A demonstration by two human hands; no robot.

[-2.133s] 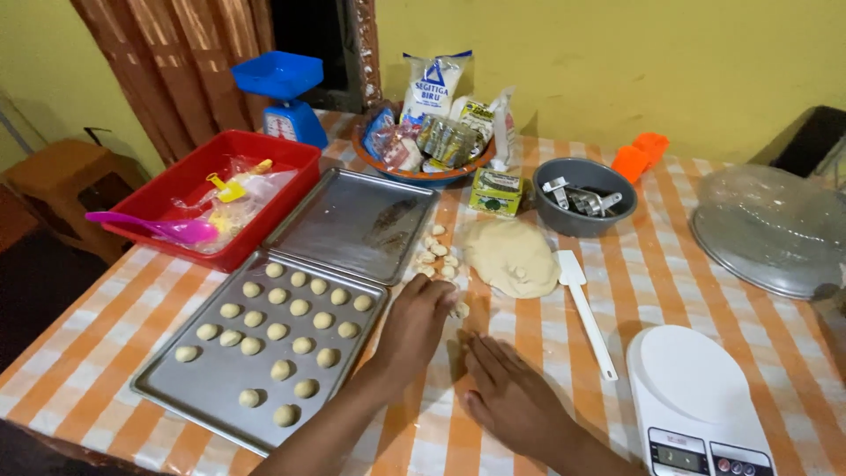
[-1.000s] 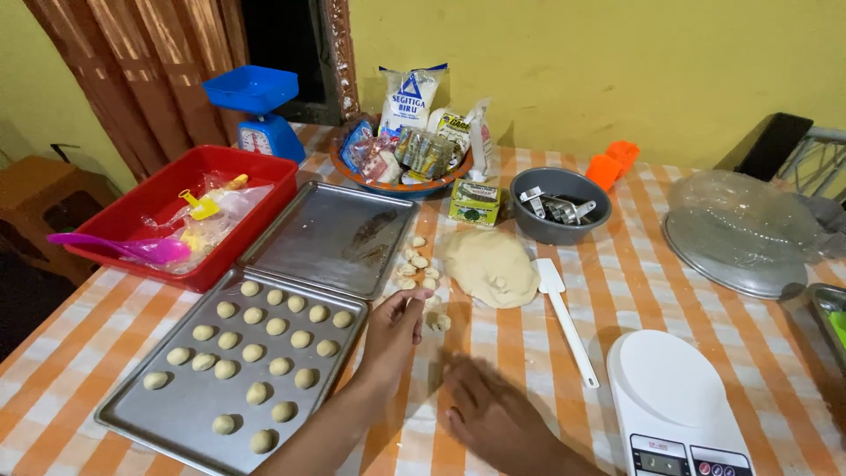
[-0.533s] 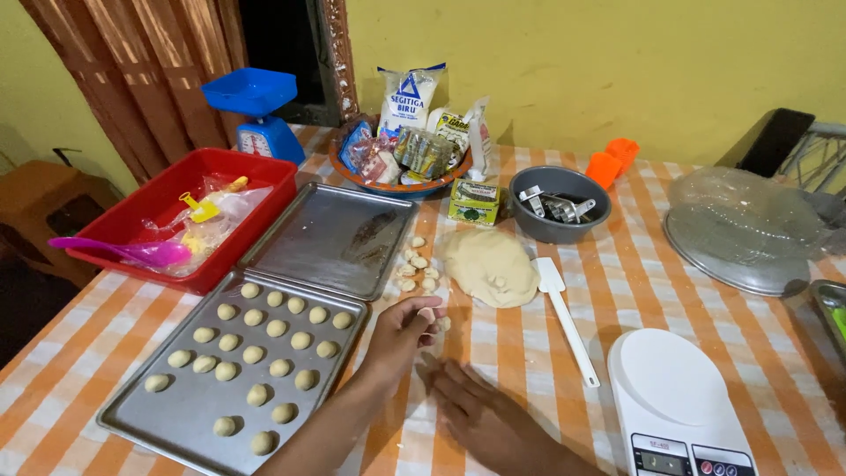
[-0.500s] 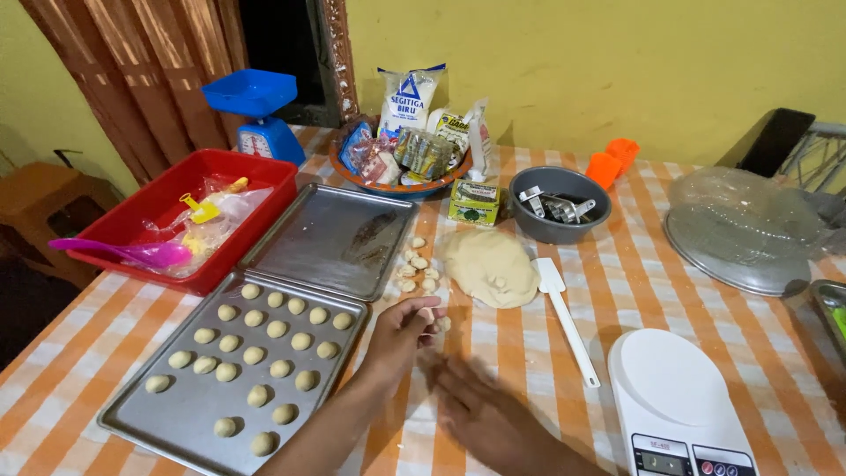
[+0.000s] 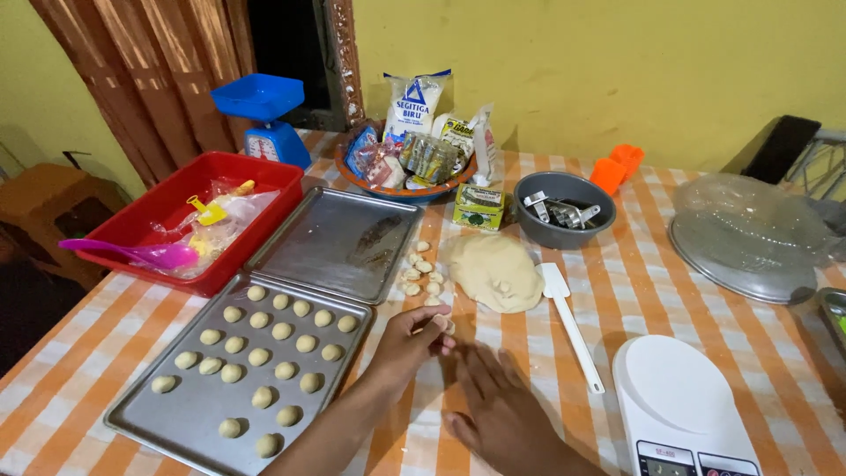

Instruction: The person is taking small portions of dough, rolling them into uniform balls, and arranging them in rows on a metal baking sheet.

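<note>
One small dough piece (image 5: 438,323) is pinched in the left hand (image 5: 410,339) near the surface's front edge, beside the filled tray (image 5: 189,410); the right hand (image 5: 498,401) lies open, flat. Shaping seems underway; placement on the tray is judged next.

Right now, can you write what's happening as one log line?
left hand: pinching dough piece | right hand: flat on table, holding nothing | tray: rows of dough balls | dough lump: beside spatula
</note>
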